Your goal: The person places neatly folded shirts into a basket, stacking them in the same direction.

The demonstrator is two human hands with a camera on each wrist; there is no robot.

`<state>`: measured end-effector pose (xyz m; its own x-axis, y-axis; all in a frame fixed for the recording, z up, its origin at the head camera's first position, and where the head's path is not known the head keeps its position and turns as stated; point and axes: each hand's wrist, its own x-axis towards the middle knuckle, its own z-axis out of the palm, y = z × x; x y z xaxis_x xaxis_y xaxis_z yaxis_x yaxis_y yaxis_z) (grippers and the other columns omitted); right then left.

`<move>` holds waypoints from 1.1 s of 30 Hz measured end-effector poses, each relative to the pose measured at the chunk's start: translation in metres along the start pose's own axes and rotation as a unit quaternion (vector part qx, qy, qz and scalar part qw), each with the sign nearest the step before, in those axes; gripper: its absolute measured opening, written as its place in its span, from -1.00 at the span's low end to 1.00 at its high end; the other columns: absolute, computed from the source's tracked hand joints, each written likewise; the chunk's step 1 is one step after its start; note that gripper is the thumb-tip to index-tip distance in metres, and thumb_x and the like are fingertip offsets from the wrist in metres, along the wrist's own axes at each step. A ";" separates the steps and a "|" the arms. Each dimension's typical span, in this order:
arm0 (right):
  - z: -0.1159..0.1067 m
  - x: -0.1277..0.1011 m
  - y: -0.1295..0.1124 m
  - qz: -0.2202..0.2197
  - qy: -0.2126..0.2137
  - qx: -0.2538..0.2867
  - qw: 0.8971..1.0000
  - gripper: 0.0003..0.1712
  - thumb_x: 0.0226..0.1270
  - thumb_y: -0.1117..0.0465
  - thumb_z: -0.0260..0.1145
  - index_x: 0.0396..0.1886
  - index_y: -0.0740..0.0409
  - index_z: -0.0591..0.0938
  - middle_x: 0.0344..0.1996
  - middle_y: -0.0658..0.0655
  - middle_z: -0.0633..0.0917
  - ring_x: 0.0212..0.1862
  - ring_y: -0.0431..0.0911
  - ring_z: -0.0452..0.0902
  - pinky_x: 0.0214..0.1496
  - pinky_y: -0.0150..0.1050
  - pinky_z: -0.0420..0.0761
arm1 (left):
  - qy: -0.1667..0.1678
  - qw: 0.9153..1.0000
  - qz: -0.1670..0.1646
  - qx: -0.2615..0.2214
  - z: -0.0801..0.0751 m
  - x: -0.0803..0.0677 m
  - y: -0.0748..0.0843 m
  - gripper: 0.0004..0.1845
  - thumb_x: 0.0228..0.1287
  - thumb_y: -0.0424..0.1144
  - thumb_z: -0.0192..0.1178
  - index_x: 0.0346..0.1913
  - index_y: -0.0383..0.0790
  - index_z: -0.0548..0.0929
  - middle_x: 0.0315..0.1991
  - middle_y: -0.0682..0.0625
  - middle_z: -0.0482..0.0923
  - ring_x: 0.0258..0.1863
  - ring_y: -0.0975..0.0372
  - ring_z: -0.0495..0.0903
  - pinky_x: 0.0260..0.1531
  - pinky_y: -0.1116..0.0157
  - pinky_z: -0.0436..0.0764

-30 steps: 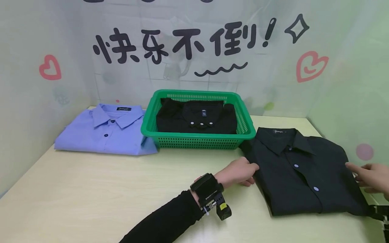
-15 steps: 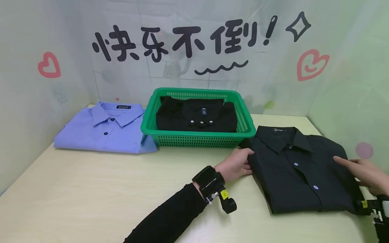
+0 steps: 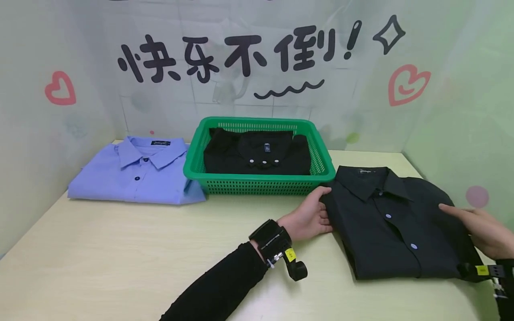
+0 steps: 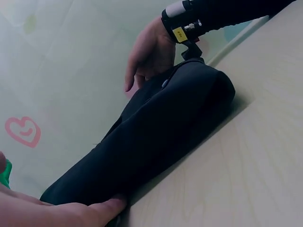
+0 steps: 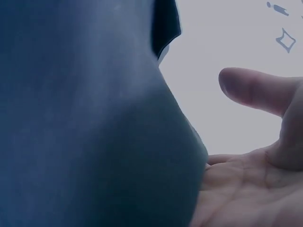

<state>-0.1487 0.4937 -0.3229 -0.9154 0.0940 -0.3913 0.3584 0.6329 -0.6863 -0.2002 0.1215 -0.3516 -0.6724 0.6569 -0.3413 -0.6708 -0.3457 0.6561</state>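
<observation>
A folded black shirt with pale buttons lies on the table at the right. My left hand is at its left edge, thumb raised and fingers against the side; in the left wrist view the fingers touch the cloth low down, near the table. On the opposite side, my right hand has its thumb stretched out above the shirt, and its other fingers go out of sight behind the edge. The right wrist view shows the palm facing up beside the cloth, thumb apart from it.
A green basket stands at the back centre, holding another folded black shirt. Left of it lies a folded blue shirt, close to the basket's side. Walls enclose the pale table at the back and sides.
The left hand has turned from a lowered, curled pose to thumb up with fingers at the shirt's edge. My right hand has moved left, its thumb now over the shirt. The shirt stays in place.
</observation>
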 end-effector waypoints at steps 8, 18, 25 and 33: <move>0.000 0.000 0.002 0.016 -0.036 0.062 0.997 0.03 0.58 -0.20 -0.16 0.38 0.72 -0.21 0.35 0.73 -0.10 0.06 0.09 0.50 -0.09 -0.21 0.62 | 0.001 1.000 0.021 0.015 0.010 -0.003 -0.012 0.03 0.28 0.22 0.11 0.48 -0.50 -0.03 0.41 -0.35 0.09 0.39 -0.17 0.14 0.36 -0.11 0.11; 0.012 0.007 -0.001 0.064 -0.097 0.206 0.972 -0.12 0.53 -0.17 0.06 0.41 0.46 0.04 -0.08 -0.05 0.61 -0.05 -0.07 0.64 0.09 -0.01 0.58 | 0.014 0.998 0.026 0.058 0.019 0.006 -0.015 -0.28 0.31 0.20 0.03 0.39 -0.17 0.31 0.25 -0.03 0.36 0.25 0.10 0.31 0.32 0.03 0.18; 0.015 0.010 -0.001 0.062 -0.111 0.206 0.970 -0.02 0.53 -0.20 0.02 0.48 0.43 -0.16 -0.04 -0.07 0.57 -0.02 -0.10 0.62 0.11 -0.02 0.56 | 0.134 0.982 0.026 0.131 0.027 0.020 -0.023 -0.58 0.37 -0.03 0.15 0.12 -0.24 0.50 -0.07 0.01 0.50 -0.04 0.15 0.50 0.15 0.11 0.42; 0.018 0.012 0.001 0.073 -0.113 0.205 0.970 -0.01 0.54 -0.19 0.00 0.47 0.44 -0.21 -0.07 -0.06 0.56 -0.05 -0.10 0.62 0.09 -0.02 0.57 | 0.087 0.996 -0.001 0.035 0.013 0.030 -0.023 -0.69 0.39 -0.16 0.20 0.06 -0.28 0.57 -0.08 -0.04 0.61 -0.03 0.13 0.58 0.15 0.12 0.46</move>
<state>-0.1558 0.4819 -0.3395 -0.8032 -0.0404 -0.5943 0.5653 0.2630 -0.7818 -0.2008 0.1578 -0.3685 -0.7191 0.5297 -0.4497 -0.6527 -0.2931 0.6986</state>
